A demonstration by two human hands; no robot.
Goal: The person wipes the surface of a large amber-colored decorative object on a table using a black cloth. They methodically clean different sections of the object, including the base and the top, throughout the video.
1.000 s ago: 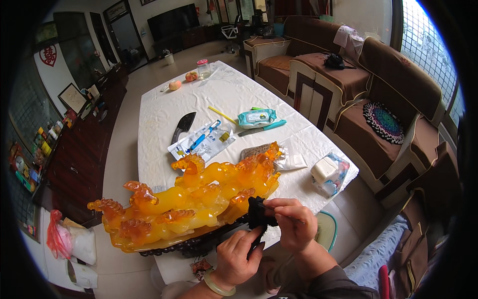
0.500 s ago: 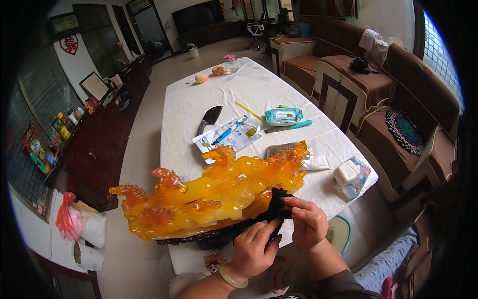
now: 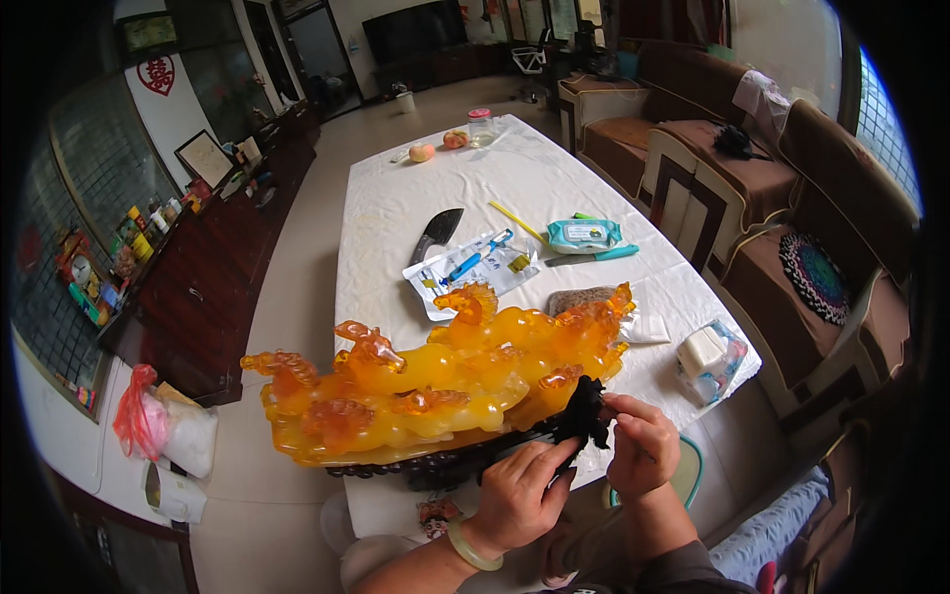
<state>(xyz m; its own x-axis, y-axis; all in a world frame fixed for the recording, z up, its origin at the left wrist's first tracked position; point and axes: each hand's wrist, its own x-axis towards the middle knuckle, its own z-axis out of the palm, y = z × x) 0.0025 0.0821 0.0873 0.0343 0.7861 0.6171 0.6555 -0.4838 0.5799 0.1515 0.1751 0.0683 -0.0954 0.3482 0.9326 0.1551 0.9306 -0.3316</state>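
Observation:
A crumpled black cloth (image 3: 582, 410) is bunched up at the right end of a long amber-coloured carved sculpture (image 3: 445, 381) with several horse-like heads. My right hand (image 3: 643, 447) pinches the cloth's right edge between thumb and fingers. Lower down, my left hand (image 3: 520, 498), with a pale bangle at its wrist, has its fingers closed on the lower left part of the cloth. A dark carved base (image 3: 455, 462) runs under the sculpture along the table's near edge. The cloth and my left hand partly hide the base's right end.
On the white-covered table (image 3: 391, 213) lie a dark-bladed knife (image 3: 436, 236), a silver packet (image 3: 435, 282) with a blue pen-like tool, a wipes pack (image 3: 584, 236), a teal-handled knife (image 3: 609, 254) and a tissue pack (image 3: 711, 361). Brown sofas (image 3: 742, 198) stand at right.
The view has swung slightly left, so the scene sits further right. The black cloth hangs more spread out and ragged between my hands. Both hands keep their hold on it.

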